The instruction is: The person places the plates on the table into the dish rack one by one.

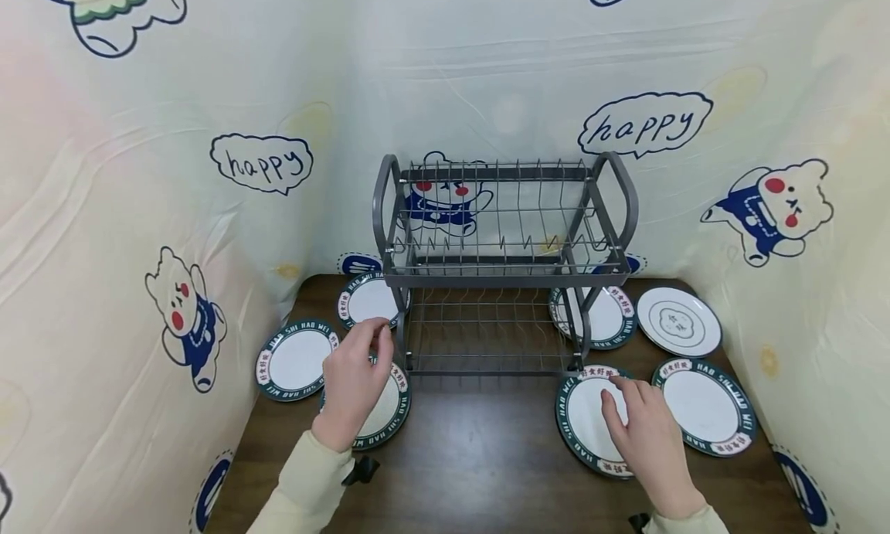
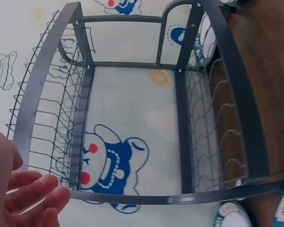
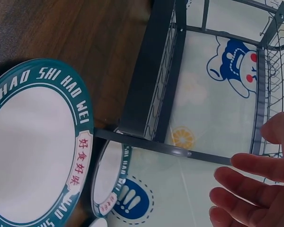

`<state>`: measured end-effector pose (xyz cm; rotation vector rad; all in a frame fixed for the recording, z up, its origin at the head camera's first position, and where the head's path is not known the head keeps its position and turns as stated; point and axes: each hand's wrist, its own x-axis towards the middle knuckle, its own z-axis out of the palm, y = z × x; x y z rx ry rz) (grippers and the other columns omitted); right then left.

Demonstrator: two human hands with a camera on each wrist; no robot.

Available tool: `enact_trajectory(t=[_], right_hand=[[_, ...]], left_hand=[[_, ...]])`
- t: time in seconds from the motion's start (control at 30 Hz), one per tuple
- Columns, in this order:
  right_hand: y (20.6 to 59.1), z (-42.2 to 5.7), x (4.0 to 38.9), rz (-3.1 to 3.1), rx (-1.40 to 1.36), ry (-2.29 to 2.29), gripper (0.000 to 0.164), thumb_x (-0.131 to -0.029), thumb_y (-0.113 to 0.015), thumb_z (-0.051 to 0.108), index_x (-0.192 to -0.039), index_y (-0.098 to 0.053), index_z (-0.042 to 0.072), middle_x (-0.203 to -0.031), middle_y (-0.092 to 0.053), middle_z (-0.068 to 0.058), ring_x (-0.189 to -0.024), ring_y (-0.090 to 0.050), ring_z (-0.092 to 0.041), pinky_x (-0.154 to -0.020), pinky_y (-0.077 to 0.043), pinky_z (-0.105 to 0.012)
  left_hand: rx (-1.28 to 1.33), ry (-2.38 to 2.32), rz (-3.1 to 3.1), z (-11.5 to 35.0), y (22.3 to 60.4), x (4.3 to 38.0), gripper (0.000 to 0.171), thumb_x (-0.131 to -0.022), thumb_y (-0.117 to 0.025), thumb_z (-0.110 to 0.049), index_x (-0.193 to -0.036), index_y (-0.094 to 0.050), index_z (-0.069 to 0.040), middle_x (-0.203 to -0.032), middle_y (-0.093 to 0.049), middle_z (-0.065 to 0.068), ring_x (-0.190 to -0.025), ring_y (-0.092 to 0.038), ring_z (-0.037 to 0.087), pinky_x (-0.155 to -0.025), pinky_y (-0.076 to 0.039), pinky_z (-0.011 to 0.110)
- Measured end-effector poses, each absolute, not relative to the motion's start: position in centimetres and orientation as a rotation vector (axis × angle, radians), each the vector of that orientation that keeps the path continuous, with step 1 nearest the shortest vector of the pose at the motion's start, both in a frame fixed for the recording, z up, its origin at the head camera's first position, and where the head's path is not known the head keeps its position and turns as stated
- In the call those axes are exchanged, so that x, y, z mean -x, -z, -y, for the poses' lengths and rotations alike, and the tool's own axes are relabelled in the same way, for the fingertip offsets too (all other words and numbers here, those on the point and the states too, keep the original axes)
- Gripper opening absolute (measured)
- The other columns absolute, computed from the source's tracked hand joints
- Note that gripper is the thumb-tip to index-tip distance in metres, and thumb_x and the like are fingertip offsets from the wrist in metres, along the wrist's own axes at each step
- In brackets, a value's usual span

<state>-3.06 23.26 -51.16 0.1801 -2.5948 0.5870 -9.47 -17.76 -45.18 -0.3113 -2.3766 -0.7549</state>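
My left hand [image 1: 353,383] hovers over a round white plate with a green lettered rim [image 1: 391,414], its fingers loosely bent and holding nothing. On the other side, my right hand [image 1: 650,441] hangs above a similar green-rimmed plate [image 1: 587,416], fingers spread and slightly bent, also without anything in them. Between and beyond both hands stands a two-tier grey dish rack [image 1: 504,281] with bare wire tiers. In the left wrist view the left fingers [image 2: 35,194] overlap a corner of the rack; in the right wrist view a green-rimmed plate [image 3: 31,151] fills the left side.
Further green-rimmed plates lie left of the rack, such as one plate [image 1: 299,360], and right of it, such as another [image 1: 704,406]. A white plate with a grey motif [image 1: 677,321] lies at the back right. Patterned sheeting [image 1: 487,78] surrounds the dark wooden table [image 1: 473,457].
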Motion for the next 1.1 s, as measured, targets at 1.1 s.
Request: enact_trajectory(t=[1.1], right_hand=[[51.2,-23.9,3.0,2.606,-0.200,-0.556,0.019,-0.090,-0.073,0.010,-0.102,-0.071,-0.005,-0.092,-0.070,-0.019,-0.082,-0.064,-0.039,-0.071,-0.050,-0.057]], left_hand=[[0.218,0.782,2.433,17.5,38.3,16.2,0.018,-0.103,-0.059,-0.020,-0.097,-0.058,-0.003,-0.075,-0.067,0.012,-0.047,-0.050,0.023,-0.044,-0.038,0.034]])
